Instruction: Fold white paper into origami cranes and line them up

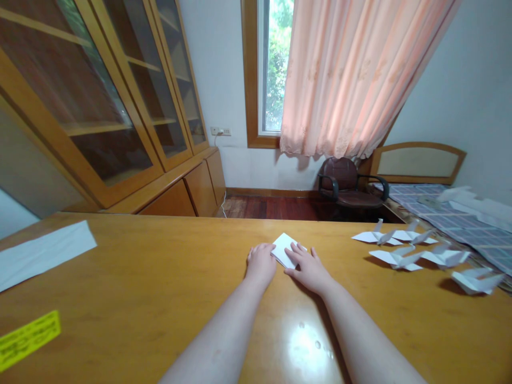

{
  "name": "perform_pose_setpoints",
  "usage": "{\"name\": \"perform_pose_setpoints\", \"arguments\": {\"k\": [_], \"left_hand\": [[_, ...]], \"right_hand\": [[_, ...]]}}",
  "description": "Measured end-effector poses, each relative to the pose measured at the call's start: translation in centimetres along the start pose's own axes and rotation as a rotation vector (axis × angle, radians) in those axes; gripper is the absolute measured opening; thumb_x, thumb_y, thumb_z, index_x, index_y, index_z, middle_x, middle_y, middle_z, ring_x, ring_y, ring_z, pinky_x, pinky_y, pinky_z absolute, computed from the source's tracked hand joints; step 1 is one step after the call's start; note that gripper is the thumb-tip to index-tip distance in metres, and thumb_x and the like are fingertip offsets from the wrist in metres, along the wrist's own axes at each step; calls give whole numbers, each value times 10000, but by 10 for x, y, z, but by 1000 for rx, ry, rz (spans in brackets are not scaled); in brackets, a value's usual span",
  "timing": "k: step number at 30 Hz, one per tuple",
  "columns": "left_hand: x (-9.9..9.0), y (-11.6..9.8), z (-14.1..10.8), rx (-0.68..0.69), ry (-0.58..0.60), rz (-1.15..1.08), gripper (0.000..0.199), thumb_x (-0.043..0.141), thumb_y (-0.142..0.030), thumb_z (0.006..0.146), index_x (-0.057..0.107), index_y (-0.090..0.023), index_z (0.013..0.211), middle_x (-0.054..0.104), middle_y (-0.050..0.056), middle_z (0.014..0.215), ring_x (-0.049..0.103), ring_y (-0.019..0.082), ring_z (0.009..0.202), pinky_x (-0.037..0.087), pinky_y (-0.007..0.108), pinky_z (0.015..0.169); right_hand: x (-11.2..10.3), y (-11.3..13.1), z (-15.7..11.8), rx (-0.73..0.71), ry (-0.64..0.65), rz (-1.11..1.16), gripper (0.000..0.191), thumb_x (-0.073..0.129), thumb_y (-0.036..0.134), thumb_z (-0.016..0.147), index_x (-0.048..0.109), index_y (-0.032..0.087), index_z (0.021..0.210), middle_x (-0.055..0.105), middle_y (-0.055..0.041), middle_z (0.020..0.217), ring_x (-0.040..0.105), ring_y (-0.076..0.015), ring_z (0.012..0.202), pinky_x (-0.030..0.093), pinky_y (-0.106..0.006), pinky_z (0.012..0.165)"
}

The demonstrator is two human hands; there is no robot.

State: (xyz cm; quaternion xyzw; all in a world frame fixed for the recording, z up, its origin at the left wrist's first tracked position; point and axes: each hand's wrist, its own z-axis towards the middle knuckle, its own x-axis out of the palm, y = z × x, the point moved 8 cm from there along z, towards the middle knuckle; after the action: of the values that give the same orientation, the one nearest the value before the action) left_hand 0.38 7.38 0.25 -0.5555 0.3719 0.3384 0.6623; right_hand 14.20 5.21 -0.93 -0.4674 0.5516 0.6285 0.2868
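Glossy yellow-brown wood makes up the tabletop (140, 298), which spreads across the whole near side and catches a bright patch of light at its near middle. The folded white paper (283, 245) lies flat at the middle, toward the far edge. The left hand (262, 262) sits at its left corner with fingers bent; whether they pinch it cannot be told. The right hand (306, 266) rests on its right part, fingers spread. Five white paper birds (399, 260) stand together on the right; a white strip of paper (48, 253) lies far left, and a yellow label (30, 341) with blurred print near left. Beyond, a glass-doored wooden cabinet (198, 184) lines the left wall, a pink curtain (340, 80) partly covers the window (276, 69), and a dark red armchair (340, 173) stands on the reddish floor (264, 207) beside a bed (416, 161) at far right.
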Motion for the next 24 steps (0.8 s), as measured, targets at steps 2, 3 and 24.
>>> {"name": "perform_pose_setpoints", "arguments": {"k": [2, 3, 24], "left_hand": [[-2, 0, 0, -4, -12, -8, 384, 415, -130, 781, 584, -249, 1105, 589, 39, 1141, 492, 189, 1061, 307, 325, 962], [-2, 1, 0, -8, -18, -11, 384, 422, -125, 776, 586, -248, 1101, 591, 40, 1133, 497, 189, 1050, 319, 318, 948], [-3, -2, 1, 5, -19, -125, 382, 534, -234, 780, 513, -236, 1162, 600, 49, 1099, 514, 186, 1021, 352, 284, 889]], "right_hand": [[-1, 1, 0, -6, 1, 14, 596, 536, 468, 775, 381, 301, 1326, 254, -72, 1454, 164, -266, 1346, -13, -536, 1046], [-1, 2, 0, -8, 2, 21, 574, 534, 458, 780, 397, 305, 1316, 267, -71, 1449, 171, -264, 1344, -12, -535, 1045], [-4, -2, 3, -21, -32, 219, 293, 492, 327, 793, 652, 267, 1031, 441, -69, 1348, 307, -213, 1300, 47, -476, 1071]]}}
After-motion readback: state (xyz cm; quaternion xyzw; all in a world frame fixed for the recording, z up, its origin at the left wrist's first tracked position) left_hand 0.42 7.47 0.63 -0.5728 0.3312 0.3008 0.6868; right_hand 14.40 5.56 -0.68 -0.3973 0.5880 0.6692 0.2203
